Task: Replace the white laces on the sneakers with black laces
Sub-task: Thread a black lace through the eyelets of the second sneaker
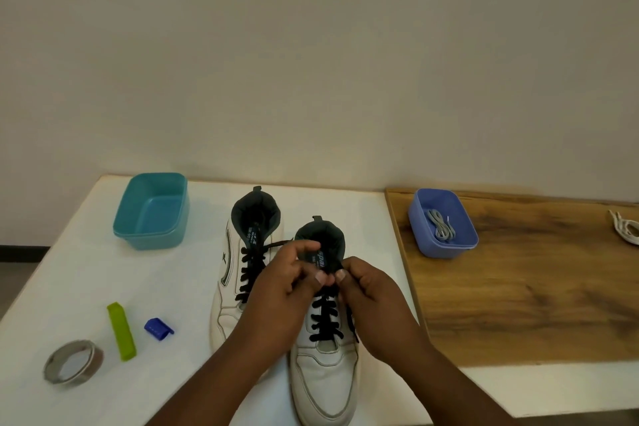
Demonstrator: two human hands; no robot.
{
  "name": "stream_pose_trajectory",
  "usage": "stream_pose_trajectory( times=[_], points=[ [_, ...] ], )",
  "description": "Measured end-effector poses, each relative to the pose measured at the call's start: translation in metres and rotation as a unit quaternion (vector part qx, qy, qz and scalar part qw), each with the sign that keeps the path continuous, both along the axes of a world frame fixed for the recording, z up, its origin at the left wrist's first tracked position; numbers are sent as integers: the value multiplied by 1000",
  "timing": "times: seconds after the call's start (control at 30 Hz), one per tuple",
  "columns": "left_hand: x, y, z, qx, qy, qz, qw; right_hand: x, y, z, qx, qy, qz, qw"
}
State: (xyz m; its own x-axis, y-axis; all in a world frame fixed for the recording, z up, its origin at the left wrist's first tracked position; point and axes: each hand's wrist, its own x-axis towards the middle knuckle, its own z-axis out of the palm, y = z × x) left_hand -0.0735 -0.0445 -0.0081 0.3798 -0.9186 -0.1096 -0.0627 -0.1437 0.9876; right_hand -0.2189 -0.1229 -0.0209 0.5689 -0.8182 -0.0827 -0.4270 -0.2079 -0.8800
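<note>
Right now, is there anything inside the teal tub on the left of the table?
No. The teal tub shows only its bare bottom, while the purple tub holds a coiled grey lace.

Two white sneakers side by side, toes near, black laces threaded, white laces far right

White sneakers, black laces, teal tub, periwinkle tub, lime clip.
</note>
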Motion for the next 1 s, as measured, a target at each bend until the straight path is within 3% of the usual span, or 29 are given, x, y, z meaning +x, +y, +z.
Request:
stream_pose_trajectory(
  times=[0.2,0.37,0.53,0.73,0.9,1.0],
  points=[
    [1,-1,-3,2,-38,-20,999,1,2,0,24,-18,2,1000],
    [1,1,-2,-4,-27,-6,1000,-4,0,2,-26,5,25,999],
    [1,-1,-4,33,-46,-14,998,-6,0,9,-107,71,62,990],
    [-2,3,-8,-2,-23,24,999,-4,-5,6,-162,184,112,963],
    [-8,3,-3,-8,-82,87,993,0,9,16,-181,108,27,977],
    [-8,3,-1,1,-101,105,989,-1,13,21,-221,123,21,967]
  ],
)
